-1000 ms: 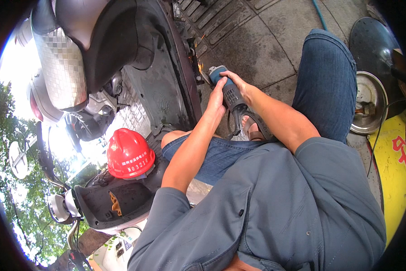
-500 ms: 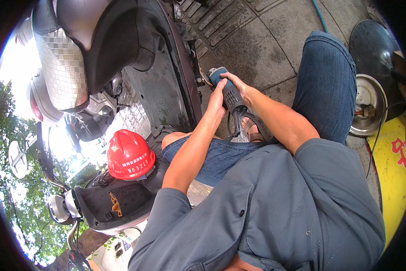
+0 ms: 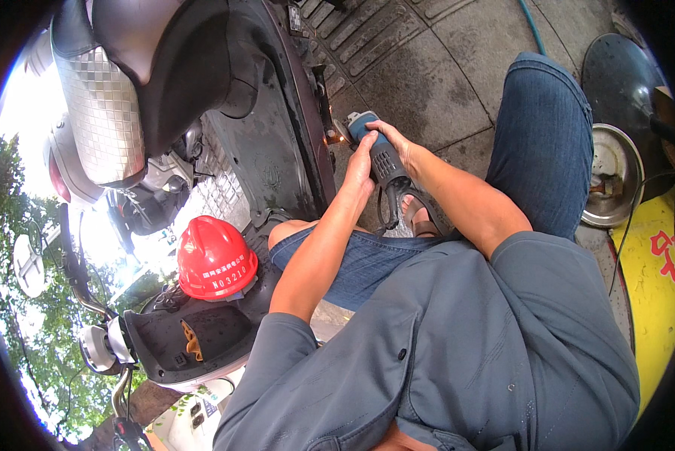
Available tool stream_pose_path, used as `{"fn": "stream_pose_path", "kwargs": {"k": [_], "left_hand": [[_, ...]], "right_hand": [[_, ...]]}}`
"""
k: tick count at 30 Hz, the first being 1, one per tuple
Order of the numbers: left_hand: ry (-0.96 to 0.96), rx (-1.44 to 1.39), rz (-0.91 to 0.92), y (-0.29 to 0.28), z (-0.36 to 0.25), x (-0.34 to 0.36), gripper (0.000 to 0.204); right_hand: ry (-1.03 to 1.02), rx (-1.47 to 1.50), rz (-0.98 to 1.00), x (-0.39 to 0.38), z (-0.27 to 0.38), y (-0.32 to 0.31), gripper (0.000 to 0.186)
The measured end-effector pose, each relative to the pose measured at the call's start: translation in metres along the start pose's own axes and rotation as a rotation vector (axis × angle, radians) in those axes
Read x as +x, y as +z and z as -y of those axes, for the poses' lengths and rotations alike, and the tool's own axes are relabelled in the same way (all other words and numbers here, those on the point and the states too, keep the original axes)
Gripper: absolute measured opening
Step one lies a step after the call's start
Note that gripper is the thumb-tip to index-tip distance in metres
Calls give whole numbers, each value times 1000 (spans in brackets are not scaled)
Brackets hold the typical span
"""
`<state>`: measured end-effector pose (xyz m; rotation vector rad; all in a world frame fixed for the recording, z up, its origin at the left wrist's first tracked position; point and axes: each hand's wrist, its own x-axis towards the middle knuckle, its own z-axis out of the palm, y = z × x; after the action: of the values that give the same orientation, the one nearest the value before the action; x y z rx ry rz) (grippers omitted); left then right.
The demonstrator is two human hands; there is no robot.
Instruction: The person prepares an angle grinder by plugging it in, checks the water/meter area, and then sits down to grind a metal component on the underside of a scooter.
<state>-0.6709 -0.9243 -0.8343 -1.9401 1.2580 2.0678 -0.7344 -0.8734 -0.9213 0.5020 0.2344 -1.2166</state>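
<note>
An angle grinder (image 3: pixel 388 164), blue at the head and dark along its vented body, is held in both hands. My left hand (image 3: pixel 361 158) wraps one side of the tool, thumb toward its head. My right hand (image 3: pixel 397 141) grips the other side near the blue housing. The grinder's disc (image 3: pixel 341 129) is at a dark metal bracket (image 3: pixel 322 98) on the side of a scooter (image 3: pixel 277 173), with a small orange glow of sparks there. Whether the disc touches the metal is hard to make out. My sandalled foot (image 3: pixel 418 218) shows beneath the grinder.
A red hard hat (image 3: pixel 213 255) rests on another scooter (image 3: pixel 164 346) at left, near a checkered seat (image 3: pixel 101 113). Right of my knee (image 3: pixel 536 135) are a steel basin (image 3: pixel 630 150), a dark round object (image 3: pixel 611 64) and a yellow board (image 3: pixel 649 308). A teal hose (image 3: pixel 533 26) crosses the paving.
The orange spark streaks seen a second ago at the disc are now a small glow. My hands and the grinder have barely moved.
</note>
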Motion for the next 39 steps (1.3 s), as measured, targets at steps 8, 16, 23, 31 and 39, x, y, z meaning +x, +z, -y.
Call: {"fn": "stream_pose_path", "kwargs": {"k": [8, 16, 23, 31, 39], "left_hand": [[-12, -17, -5, -5, 1, 0, 55], [-16, -3, -9, -8, 0, 6, 54], [-17, 18, -18, -5, -1, -1, 54], [3, 2, -28, -4, 2, -5, 60], [-16, 10, 7, -5, 0, -3, 51]], "right_hand": [[-1, 26, -62, -9, -4, 10, 50], [-14, -10, 7, 1, 1, 2, 59], [-1, 19, -3, 2, -2, 1, 54], [19, 12, -51, -10, -6, 10, 55], [-9, 41, -39, -8, -6, 8, 52]]}}
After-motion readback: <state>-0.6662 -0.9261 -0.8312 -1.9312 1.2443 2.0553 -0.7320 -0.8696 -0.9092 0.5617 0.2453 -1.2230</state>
